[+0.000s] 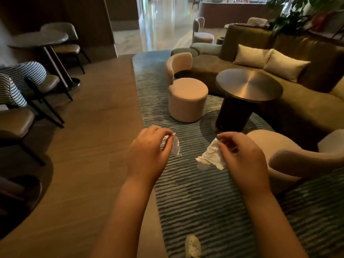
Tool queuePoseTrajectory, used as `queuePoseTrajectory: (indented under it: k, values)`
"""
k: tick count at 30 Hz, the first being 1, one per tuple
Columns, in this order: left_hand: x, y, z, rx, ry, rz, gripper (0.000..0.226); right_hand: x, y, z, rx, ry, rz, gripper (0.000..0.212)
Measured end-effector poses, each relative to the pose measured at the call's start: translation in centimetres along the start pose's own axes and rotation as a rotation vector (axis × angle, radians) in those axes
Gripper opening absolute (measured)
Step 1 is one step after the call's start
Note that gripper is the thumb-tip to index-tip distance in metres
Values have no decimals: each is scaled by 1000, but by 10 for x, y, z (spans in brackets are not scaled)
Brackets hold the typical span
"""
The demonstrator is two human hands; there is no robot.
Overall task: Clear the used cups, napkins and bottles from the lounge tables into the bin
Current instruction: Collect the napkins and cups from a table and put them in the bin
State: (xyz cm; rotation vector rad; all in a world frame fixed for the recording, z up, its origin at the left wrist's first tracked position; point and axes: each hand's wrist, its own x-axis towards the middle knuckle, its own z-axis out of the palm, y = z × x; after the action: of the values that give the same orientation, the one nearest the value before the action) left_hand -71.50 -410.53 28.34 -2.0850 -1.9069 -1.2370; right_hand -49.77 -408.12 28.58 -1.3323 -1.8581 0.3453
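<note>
Both my arms reach forward over the striped rug. My left hand (149, 151) pinches a small crumpled white napkin (176, 146) between thumb and fingertips. My right hand (242, 155) pinches a larger crumpled white napkin (212, 157), which hangs down to its left. The two napkins are apart, with a gap of rug between them. A round dark metal lounge table (249, 84) stands ahead to the right, its top bare. No bin is in view.
A beige round chair (186, 97) stands left of the table and another beige chair (297, 157) sits close at my right. An olive sofa (307, 101) with pillows runs behind. Patterned chairs (24, 84) and a dark side table (39, 40) line the left. My shoe (192, 246) shows below.
</note>
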Motion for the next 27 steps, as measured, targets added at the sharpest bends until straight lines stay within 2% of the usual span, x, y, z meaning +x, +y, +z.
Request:
queuePoseTrajectory:
  k: [5, 10, 19, 27]
  values:
    - [100, -18, 50, 70, 41, -18, 8, 106, 37, 19, 18, -23, -44, 20]
    - [145, -71, 64, 143, 5, -128, 8, 191, 45, 79, 77, -97, -71, 21]
    - [225, -241, 61, 216, 97, -357, 7, 324, -2, 259, 93, -324, -256, 21]
    - [349, -394, 56, 186, 140, -377, 7, 470, -55, 403, 82, -388, -320, 20]
